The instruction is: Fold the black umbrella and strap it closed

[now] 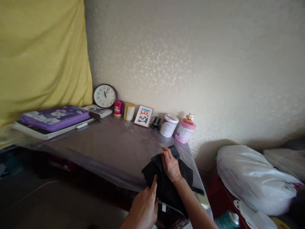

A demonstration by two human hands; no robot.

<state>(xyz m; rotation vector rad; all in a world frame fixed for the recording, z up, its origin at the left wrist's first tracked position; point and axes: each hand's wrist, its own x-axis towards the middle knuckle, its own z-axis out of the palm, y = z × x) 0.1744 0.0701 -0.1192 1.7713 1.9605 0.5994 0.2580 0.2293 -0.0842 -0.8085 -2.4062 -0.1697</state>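
A crumpled piece of black cloth (183, 171) lies over the right front corner of the table, with part of it hanging past the edge. My right hand (170, 167) rests on top of it, fingers bent and closed on a fold. Lower and to the left, my left hand (144, 205) is at the cloth's near edge. Its index finger stretches along the fabric, and the thumb side seems to pinch the edge, partly hidden. A small white tag (164, 207) shows below the cloth.
The table (107, 143) has a clear plastic cover. Along the wall stand a clock (105, 96), tins, a framed panda picture (143, 116), a white tub (169, 125) and a pink-lidded tub (185, 131). A purple case (57, 117) lies left; a white plastic bag (252, 175) sits right.
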